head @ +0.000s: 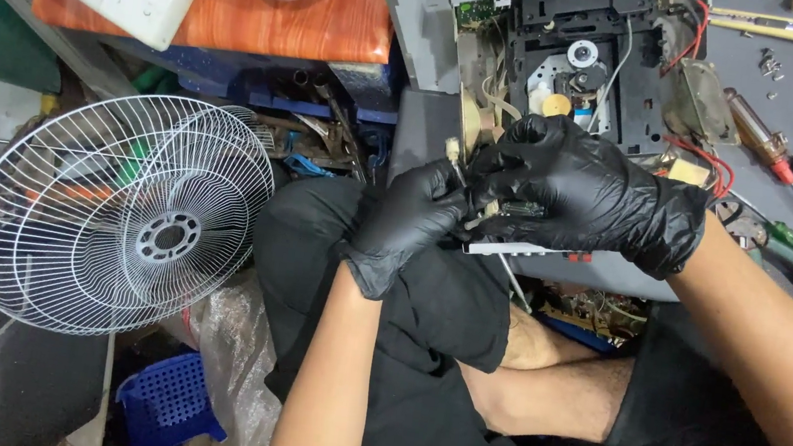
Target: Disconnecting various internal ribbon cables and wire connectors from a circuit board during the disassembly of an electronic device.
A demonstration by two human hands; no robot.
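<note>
An opened disc player chassis (580,44) with a black drive mechanism, a circuit board and red wires lies on the grey bench ahead of me. Both hands wear black gloves. My left hand (406,224) pinches a thin tool or small part at the chassis's near edge. My right hand (592,192) lies over that same near edge, its fingers curled around a small dark part beside the left fingertips. What sits between the fingers is mostly hidden.
A white wire fan guard (115,214) leans at the left. Screwdrivers (774,148) with red, green and orange handles lie on the bench at right. An orange wooden board (331,18) holds white and pink appliances. A blue basket (167,407) sits low left.
</note>
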